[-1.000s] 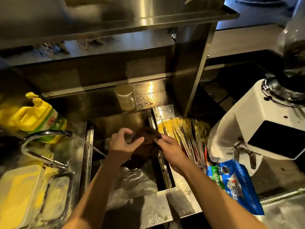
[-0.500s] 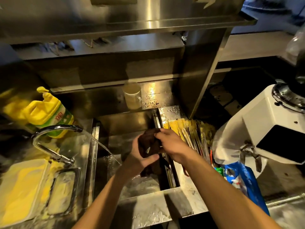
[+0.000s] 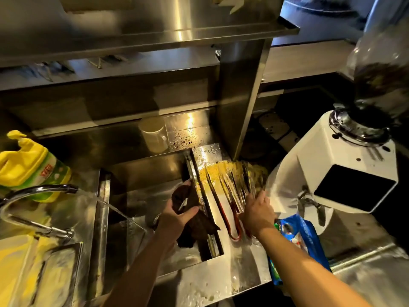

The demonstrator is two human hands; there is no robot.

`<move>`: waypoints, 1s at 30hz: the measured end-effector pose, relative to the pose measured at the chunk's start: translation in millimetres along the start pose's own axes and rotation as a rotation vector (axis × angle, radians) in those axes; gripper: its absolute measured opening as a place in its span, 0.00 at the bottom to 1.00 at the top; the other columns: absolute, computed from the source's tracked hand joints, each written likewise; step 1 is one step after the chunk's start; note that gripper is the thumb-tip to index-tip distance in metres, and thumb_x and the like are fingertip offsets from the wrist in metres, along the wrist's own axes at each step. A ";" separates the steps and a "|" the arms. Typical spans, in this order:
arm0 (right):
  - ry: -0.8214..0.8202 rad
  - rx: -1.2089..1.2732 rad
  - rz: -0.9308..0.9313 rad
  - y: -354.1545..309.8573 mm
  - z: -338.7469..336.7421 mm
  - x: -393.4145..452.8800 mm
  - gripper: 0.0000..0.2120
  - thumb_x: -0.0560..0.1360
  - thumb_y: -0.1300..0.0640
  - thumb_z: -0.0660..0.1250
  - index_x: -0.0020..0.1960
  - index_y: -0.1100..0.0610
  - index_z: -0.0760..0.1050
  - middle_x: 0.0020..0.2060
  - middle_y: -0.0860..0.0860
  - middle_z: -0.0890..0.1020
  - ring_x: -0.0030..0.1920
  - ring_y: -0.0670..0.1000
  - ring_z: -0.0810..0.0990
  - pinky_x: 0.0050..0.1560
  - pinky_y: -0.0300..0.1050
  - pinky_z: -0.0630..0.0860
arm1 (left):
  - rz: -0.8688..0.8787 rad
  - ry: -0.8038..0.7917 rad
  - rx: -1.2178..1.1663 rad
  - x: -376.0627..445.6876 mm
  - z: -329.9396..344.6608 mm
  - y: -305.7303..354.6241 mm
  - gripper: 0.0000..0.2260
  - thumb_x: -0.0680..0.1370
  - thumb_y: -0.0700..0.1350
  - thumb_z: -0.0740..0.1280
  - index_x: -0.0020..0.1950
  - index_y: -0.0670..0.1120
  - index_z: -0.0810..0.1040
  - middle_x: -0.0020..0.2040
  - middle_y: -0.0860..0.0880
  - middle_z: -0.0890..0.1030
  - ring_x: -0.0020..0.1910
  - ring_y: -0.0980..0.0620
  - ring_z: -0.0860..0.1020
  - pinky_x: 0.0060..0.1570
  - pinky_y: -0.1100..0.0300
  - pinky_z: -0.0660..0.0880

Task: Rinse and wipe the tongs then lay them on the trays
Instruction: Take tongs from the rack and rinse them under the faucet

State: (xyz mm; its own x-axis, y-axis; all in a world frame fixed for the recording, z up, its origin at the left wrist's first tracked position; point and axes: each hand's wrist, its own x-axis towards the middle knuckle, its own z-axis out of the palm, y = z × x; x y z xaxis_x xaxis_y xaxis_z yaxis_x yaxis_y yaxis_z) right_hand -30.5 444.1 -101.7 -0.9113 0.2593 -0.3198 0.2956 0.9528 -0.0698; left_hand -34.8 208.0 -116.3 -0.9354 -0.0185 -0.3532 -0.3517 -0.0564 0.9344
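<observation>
the left hand (image 3: 177,218) grips a dark cloth (image 3: 194,218) over the sink (image 3: 141,204), fingers closed around its bunched middle. the right hand (image 3: 257,212) reaches over the wet counter (image 3: 234,267) to the right of the sink, fingers spread and resting on the tongs (image 3: 230,191) — whether it is actually gripping a pair i cannot tell. the tongs lie fanned out side by side on a yellow mat (image 3: 212,171), handles toward the person. water runs from the tap (image 3: 37,193) into the sink. a yellow bottle (image 3: 28,165) stands behind the tap — a blue packet (image 3: 303,242) lies just beside the right wrist.
</observation>
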 end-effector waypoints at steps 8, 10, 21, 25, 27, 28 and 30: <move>0.038 0.141 0.036 -5.1 -15.1 8.1 0.15 0.82 0.51 0.59 0.64 0.58 0.71 0.63 0.61 0.70 0.64 0.60 0.70 0.61 0.50 0.73 | 0.034 -0.063 -0.024 4.1 16.3 7.9 0.25 0.69 0.41 0.78 0.64 0.52 0.78 0.53 0.51 0.87 0.51 0.49 0.86 0.50 0.56 0.81; 0.030 0.138 0.019 -6.0 -23.0 7.6 0.17 0.81 0.53 0.61 0.67 0.58 0.69 0.63 0.61 0.70 0.63 0.60 0.72 0.60 0.51 0.74 | 0.032 -0.049 -0.023 6.2 18.8 12.1 0.22 0.72 0.39 0.77 0.65 0.47 0.78 0.52 0.48 0.87 0.53 0.44 0.85 0.49 0.56 0.81; -0.115 1.172 -0.015 -25.8 -51.0 -28.1 0.21 0.77 0.45 0.67 0.53 0.64 0.74 0.45 0.61 0.82 0.48 0.59 0.82 0.49 0.56 0.76 | -0.276 0.235 -0.401 -4.4 -10.0 20.2 0.06 0.81 0.42 0.62 0.49 0.46 0.79 0.42 0.44 0.82 0.39 0.46 0.81 0.36 0.56 0.79; -0.435 1.587 0.021 -53.3 -39.0 -38.3 0.12 0.76 0.55 0.71 0.41 0.57 0.70 0.35 0.51 0.85 0.44 0.56 0.86 0.42 0.48 0.79 | -0.186 0.282 -0.359 -26.1 -53.4 2.4 0.11 0.79 0.36 0.65 0.61 0.40 0.78 0.56 0.36 0.82 0.52 0.39 0.83 0.52 0.47 0.79; -0.576 1.652 0.033 -71.8 -33.2 -42.0 0.11 0.75 0.59 0.71 0.41 0.56 0.69 0.37 0.52 0.86 0.47 0.59 0.87 0.44 0.50 0.82 | -0.176 0.318 -0.365 -38.2 -74.9 -4.5 0.13 0.80 0.36 0.64 0.64 0.36 0.76 0.57 0.35 0.80 0.51 0.40 0.82 0.48 0.50 0.80; -0.636 1.643 0.029 -81.1 -31.7 -44.8 0.10 0.75 0.59 0.72 0.45 0.58 0.70 0.40 0.55 0.87 0.48 0.60 0.87 0.46 0.52 0.82 | -0.180 0.348 -0.343 -43.5 -84.7 -5.7 0.14 0.80 0.36 0.63 0.65 0.36 0.75 0.56 0.36 0.80 0.49 0.41 0.82 0.44 0.52 0.80; -0.734 1.588 0.005 -101.7 -27.8 -50.3 0.13 0.73 0.58 0.73 0.54 0.58 0.72 0.50 0.60 0.86 0.50 0.60 0.86 0.47 0.52 0.82 | -0.171 0.444 -0.227 -51.9 -109.0 -6.8 0.13 0.80 0.38 0.65 0.65 0.37 0.76 0.55 0.39 0.80 0.53 0.39 0.81 0.43 0.55 0.78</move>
State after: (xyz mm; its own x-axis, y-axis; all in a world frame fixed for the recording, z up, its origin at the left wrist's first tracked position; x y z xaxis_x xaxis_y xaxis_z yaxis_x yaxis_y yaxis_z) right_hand -22.7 338.5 -52.3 -0.7351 -0.2853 -0.6151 0.6755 -0.2300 -0.7006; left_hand 20.2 100.5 -109.3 -0.7419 -0.4087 -0.5315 -0.4350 -0.3098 0.8454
